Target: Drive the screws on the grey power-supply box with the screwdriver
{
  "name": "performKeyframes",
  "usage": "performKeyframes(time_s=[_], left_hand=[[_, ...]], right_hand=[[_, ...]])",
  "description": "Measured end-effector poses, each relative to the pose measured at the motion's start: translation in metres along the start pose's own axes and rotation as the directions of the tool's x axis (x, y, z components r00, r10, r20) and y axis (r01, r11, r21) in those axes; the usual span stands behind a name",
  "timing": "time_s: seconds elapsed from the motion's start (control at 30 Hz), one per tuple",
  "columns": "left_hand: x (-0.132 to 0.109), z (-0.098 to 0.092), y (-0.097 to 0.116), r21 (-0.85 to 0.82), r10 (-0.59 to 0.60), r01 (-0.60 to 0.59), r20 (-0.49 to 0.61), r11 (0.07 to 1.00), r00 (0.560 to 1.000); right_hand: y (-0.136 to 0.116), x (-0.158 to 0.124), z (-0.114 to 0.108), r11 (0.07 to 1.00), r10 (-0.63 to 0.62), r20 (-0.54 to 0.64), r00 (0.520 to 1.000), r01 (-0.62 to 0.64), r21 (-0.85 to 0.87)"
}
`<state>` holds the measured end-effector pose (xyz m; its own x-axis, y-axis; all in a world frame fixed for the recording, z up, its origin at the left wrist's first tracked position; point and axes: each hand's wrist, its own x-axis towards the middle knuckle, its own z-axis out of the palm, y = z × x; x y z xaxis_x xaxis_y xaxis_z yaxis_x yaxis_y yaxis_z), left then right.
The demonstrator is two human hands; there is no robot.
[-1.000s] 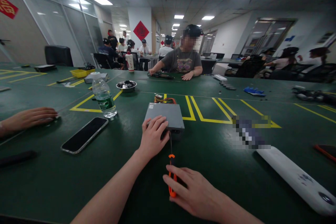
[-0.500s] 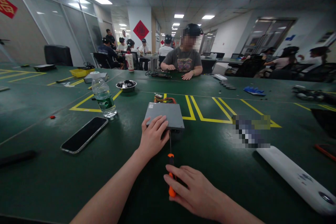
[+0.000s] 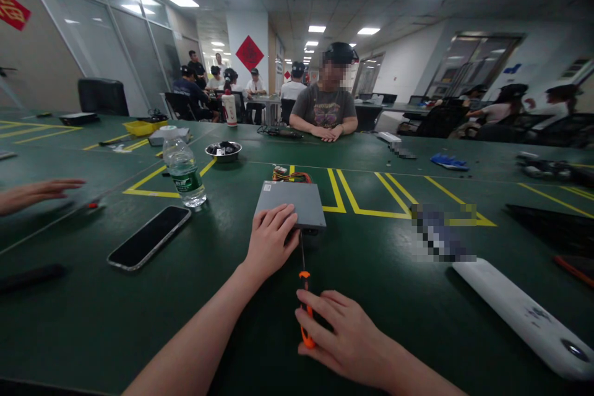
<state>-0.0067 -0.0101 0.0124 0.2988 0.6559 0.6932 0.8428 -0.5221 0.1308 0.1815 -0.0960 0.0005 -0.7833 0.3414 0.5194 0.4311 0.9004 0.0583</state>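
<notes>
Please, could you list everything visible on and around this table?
Broad flat table: one, green, foreground
Straight lines: several, yellow, on table
Flat rectangular metal box: one, grey, table centre
Thin wires: several, multicoloured, behind box
Slim screwdriver: one, orange and black, before box
Flat smartphone: one, black screen, left
Clear plastic bottle: one, green label, behind smartphone
Round metal bowl: one, silver, right of bottle
Long rounded device: one, white, right
Shallow plastic tray: one, yellow, far left
Tall cup: one, red and white, far edge
Crumpled item: one, blue, far right
Other items: several, mostly dark, table edges
Other people: several, varied clothing, left, opposite and beyond
Left hand: one, bare, on box
Right hand: one, bare, holding screwdriver
</notes>
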Motion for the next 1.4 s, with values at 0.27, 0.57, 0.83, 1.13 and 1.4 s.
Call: performKeyframes(time_s=[0.27, 0.57, 0.83, 1.13, 1.4], left_hand=[[0.000, 0.000, 0.000, -0.004, 0.001, -0.001, -0.003, 1.000, 1.000], [0.000, -0.001, 0.000, 0.001, -0.001, 0.001, -0.018, 1.000, 1.000], [0.000, 0.001, 0.000, -0.004, -0.008, 0.008, -0.015, 1.000, 1.000], [0.000, 0.001, 0.002, -0.029, -0.030, 0.030, -0.013, 0.999, 0.999], [0.000, 0.000, 0.002, -0.024, -0.034, 0.034, 0.007, 0.999, 0.999]], right_hand=[[0.000, -0.001, 0.000, 0.996, 0.047, 0.060, 0.997, -0.051, 0.073], [0.002, -0.006, 0.004, 0.999, 0.036, -0.010, 0.999, -0.036, 0.039], [0.001, -0.001, 0.001, 0.997, 0.060, 0.117, 0.991, -0.064, 0.037], [0.000, -0.001, 0.000, 0.993, 0.073, 0.188, 0.979, -0.089, 0.080], [0.003, -0.006, 0.005, 0.997, 0.037, 0.039, 0.999, -0.040, 0.072]])
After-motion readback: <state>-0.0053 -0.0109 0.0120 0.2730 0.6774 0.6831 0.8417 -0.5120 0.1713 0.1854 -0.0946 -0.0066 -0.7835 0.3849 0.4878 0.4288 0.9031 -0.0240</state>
